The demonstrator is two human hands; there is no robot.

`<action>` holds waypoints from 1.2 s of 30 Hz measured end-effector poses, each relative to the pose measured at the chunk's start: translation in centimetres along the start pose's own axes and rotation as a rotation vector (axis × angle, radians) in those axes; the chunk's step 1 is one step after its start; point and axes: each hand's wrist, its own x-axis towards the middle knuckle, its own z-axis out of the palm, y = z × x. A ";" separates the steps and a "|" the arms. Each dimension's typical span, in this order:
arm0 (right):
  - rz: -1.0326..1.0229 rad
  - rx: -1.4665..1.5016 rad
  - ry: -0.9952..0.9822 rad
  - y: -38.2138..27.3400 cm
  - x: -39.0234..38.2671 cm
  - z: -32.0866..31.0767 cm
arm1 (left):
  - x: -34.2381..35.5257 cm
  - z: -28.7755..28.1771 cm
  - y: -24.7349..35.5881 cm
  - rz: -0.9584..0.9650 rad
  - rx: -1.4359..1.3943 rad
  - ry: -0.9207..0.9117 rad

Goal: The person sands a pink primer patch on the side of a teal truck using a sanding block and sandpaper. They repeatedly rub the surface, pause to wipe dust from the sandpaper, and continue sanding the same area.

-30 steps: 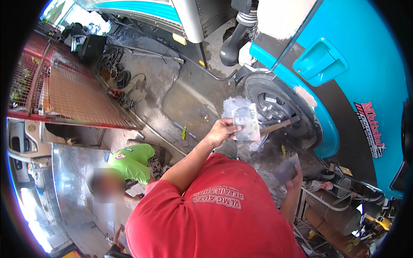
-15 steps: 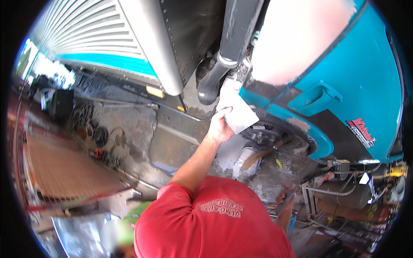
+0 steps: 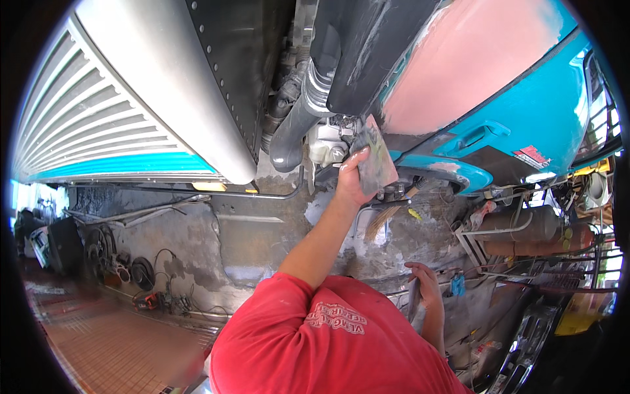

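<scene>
Left hand [image 3: 354, 180] raised and closed around a flat grey sanding pad [image 3: 375, 157], thumb across its face, long axis running up toward the pink filler patch [image 3: 453, 65] on the turquoise truck panel [image 3: 551, 105], just above and to the right. Right hand [image 3: 425, 284] low beside the red shirt [image 3: 315, 341], fingers curled on a thin grey strip [image 3: 413, 299], well apart from the panel. Left nearer the patch.

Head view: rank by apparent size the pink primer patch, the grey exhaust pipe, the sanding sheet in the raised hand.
1. Pink primer patch, clearly largest.
2. Grey exhaust pipe.
3. Sanding sheet, smallest, held in the left hand.
Fisheye bending and differing distance make pipe versus sheet less certain.
</scene>
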 end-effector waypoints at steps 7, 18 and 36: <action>0.000 0.040 0.112 3.8 -1.8 0.2 | 1.9 0.8 -0.3 -0.025 -0.005 -0.040; -0.002 0.002 0.162 7.8 -3.2 -0.7 | 2.5 3.7 -0.4 -0.041 0.064 -0.238; -0.060 -0.028 0.114 6.5 -2.5 -1.4 | 5.5 20.3 -2.5 0.184 0.106 -0.251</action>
